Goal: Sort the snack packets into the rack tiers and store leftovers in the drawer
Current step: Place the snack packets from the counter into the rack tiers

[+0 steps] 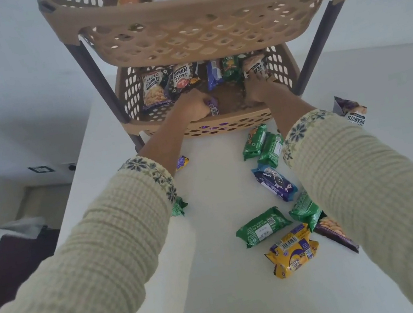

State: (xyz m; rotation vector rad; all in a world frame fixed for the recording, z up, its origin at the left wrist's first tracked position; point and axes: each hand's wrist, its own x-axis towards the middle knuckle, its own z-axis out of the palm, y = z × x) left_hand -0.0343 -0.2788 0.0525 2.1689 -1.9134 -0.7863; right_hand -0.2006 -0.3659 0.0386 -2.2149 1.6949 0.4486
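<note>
Both hands are inside the lower tier of the beige perforated rack. The left hand is clenched around a small purple packet, barcode end poking out past the fingers, low near the tier's front wall. The right hand presses fingers onto a peanut packet at the right of the tier, apparently standing it against the wall; whether it grips or only pushes, cannot tell.

Handling, as a judgement: the packets are light, crinkly foil and slippery, with brittle biscuits inside, so pinch across the body or by a sealed end and do not squeeze. Peanut bags are soft and floppy and lean unless propped against a neighbour.

Containers: the lower tier holds 2 salted peanuts bags at the left, a blue packet and a green one in the middle, plus the peanut packet on the right. The top tier holds an orange, a white, a yellow and a green packet.

Still loose on the white counter: 2 green packets just in front of the rack, a blue cream-biscuit packet, 2 more green ones, a yellow marie packet, a peanuts bag at far right, and others part hidden under the sleeves. No drawer in view. Sorting looks roughly half done.
</note>
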